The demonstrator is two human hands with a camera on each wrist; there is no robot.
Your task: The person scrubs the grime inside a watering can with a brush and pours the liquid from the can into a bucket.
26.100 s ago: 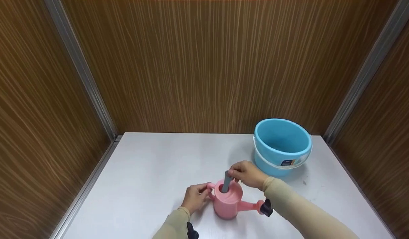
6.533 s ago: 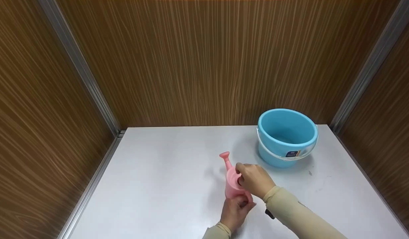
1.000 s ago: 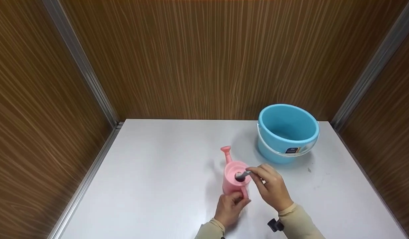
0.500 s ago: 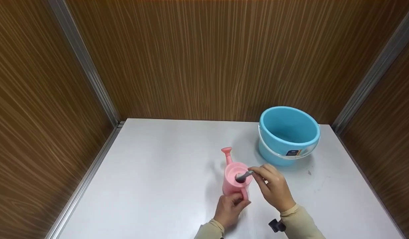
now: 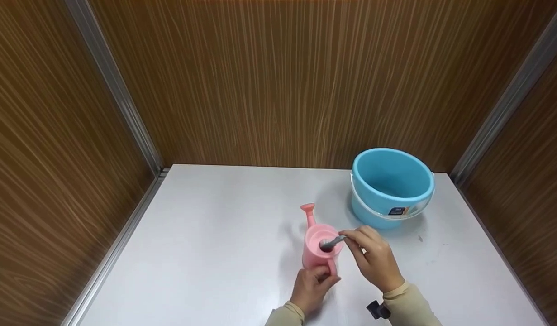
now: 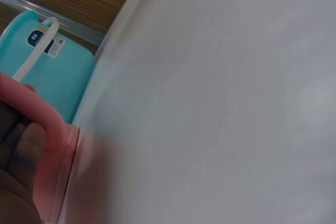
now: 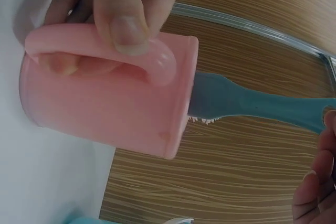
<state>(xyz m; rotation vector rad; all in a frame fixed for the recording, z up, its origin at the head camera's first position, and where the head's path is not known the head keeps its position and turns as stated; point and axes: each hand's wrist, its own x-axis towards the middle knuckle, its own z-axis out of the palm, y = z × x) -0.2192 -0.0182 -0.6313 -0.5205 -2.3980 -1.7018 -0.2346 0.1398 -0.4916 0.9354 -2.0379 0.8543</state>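
Observation:
A pink watering can stands on the white table, its spout pointing to the far side and its handle toward me. My left hand grips that handle, the thumb lying over it in the right wrist view. A blue-grey scrub brush with white bristles leans in the can's top opening, its head partly inside. My right hand pinches the end of the brush's handle between thumb and fingertips, to the right of the can. How far down the bristles reach is hidden by the can's wall.
A light blue bucket with a white bail handle stands at the back right, beyond my right hand. Wood-grain panels with metal corner strips enclose the table at the back and sides.
Since the oldest frame, the can has turned, its spout now pointing away. Compared with 6.5 seconds ago, my right hand is drawn back and the brush shows. In the last second the brush shifts slightly.

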